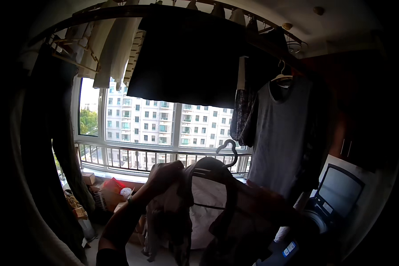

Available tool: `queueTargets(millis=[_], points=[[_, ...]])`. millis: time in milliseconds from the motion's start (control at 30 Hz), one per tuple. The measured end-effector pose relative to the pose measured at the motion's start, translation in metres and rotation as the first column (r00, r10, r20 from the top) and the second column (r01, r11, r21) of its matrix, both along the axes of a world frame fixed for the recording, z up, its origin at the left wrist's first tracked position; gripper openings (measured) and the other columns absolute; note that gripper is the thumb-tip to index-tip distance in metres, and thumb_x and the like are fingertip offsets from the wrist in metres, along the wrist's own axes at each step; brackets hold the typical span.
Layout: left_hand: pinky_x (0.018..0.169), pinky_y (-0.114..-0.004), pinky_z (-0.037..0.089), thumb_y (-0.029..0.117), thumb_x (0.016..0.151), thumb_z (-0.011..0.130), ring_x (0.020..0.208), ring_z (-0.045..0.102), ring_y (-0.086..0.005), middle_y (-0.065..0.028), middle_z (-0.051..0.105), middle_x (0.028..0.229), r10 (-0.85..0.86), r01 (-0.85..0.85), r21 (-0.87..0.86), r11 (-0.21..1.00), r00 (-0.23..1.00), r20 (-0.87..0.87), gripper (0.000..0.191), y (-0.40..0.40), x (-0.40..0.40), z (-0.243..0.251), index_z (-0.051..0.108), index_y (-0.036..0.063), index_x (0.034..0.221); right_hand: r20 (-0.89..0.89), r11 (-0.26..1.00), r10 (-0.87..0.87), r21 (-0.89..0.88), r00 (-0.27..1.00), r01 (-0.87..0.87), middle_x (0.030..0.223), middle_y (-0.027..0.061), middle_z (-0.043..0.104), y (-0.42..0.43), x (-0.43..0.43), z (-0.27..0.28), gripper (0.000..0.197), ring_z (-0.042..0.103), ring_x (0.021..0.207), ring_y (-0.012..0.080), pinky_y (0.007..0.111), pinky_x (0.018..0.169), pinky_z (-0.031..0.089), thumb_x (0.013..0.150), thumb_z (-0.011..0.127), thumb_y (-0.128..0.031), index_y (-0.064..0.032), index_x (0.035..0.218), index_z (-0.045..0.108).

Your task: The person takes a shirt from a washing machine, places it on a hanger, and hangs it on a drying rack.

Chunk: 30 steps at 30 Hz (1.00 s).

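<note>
In front of me a garment [207, 229] hangs spread on a clothes hanger [232, 153], whose curved hook sticks up above the neckline. My left hand [163, 179] grips the garment at its left shoulder. At the opposite shoulder is my right hand [267, 196], in deep shadow, its fingers closed around the cloth and hanger arm. The lower part of the garment is too dark to make out well. Just behind my right hand, a grey sleeveless top [281, 133] hangs on a light hanger [282, 78].
A drying rack [279, 25] overhead carries several garments, including a large dark cloth [189, 60]. Dark trousers [40, 143] hang at left. Beyond stand a window with a railing [126, 159], boxes and a red bag [113, 184]. A washing machine [339, 189] with raised lid is at right.
</note>
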<state>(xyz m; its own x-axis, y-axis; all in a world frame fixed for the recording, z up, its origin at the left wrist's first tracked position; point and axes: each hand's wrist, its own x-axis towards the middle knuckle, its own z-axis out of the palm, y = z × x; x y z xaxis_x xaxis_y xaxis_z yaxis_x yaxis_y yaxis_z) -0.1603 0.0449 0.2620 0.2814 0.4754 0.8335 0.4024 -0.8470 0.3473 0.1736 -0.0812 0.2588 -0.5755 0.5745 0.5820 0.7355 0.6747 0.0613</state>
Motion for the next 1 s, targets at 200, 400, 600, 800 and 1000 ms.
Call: queueTargets(millis=[200,400,600,800,1000], points=[[0.054,-0.03,0.042,0.004,0.073,0.057,0.059,0.051,-0.0156,-0.0075,0.053,0.066,-0.048,0.06,0.197,0.978,0.997,-0.063,0.008,0.039,0.031,-0.004,0.055,0.0062,0.08,-0.214,0.986,0.068,-0.137,0.974,-0.099,0.114,0.018,0.053,-0.015,0.029,-0.003,0.062,0.058,0.097,0.028,0.035,0.08,0.049,0.077,0.067,-0.02,-0.0033,0.129,0.036],[0.059,-0.03,0.048,-0.005,0.067,0.052,0.067,0.062,-0.0266,-0.0105,0.061,0.073,0.019,-0.022,0.281,0.959,1.0,0.013,0.023,-0.014,-0.03,0.026,0.061,0.0018,0.087,-0.732,0.675,0.171,-0.401,0.66,-0.619,0.113,0.0118,0.051,-0.052,-0.041,0.052,0.068,0.048,0.107,0.0188,0.027,0.093,0.033,0.064,0.071,-0.013,0.0031,0.123,0.04],[0.063,-0.027,0.047,0.003,0.068,0.06,0.076,0.064,-0.0221,-0.0107,0.061,0.076,0.192,-0.237,0.357,0.904,0.969,0.156,0.021,-0.023,-0.107,0.085,0.058,0.0026,0.09,-0.612,0.771,0.104,-0.448,0.784,-0.452,0.116,0.0124,0.05,-0.08,-0.126,0.124,0.079,0.046,0.11,0.0192,0.029,0.095,0.032,0.05,0.069,-0.011,0.0059,0.122,0.041],[0.071,-0.032,0.047,0.014,0.078,0.056,0.084,0.06,-0.0288,-0.0145,0.061,0.084,0.003,-0.118,0.546,0.83,0.978,0.207,0.022,0.077,-0.171,0.182,0.059,0.0039,0.096,-0.448,0.979,0.144,-0.064,0.883,-0.192,0.114,0.0124,0.053,-0.055,-0.224,0.185,0.069,0.051,0.106,0.0217,0.028,0.092,0.035,0.055,0.065,-0.014,0.0012,0.12,0.047],[0.081,-0.035,0.045,0.016,0.077,0.061,0.098,0.055,-0.0275,-0.0145,0.058,0.1,0.144,-0.268,0.671,0.691,0.961,0.236,0.03,0.172,-0.258,0.309,0.058,0.008,0.105,-0.547,0.975,0.182,-0.006,0.817,-0.222,0.09,0.0094,0.055,0.017,-0.332,0.258,0.037,0.051,0.082,0.0174,0.027,0.074,0.039,0.063,0.063,-0.017,-0.0041,0.096,0.054]])
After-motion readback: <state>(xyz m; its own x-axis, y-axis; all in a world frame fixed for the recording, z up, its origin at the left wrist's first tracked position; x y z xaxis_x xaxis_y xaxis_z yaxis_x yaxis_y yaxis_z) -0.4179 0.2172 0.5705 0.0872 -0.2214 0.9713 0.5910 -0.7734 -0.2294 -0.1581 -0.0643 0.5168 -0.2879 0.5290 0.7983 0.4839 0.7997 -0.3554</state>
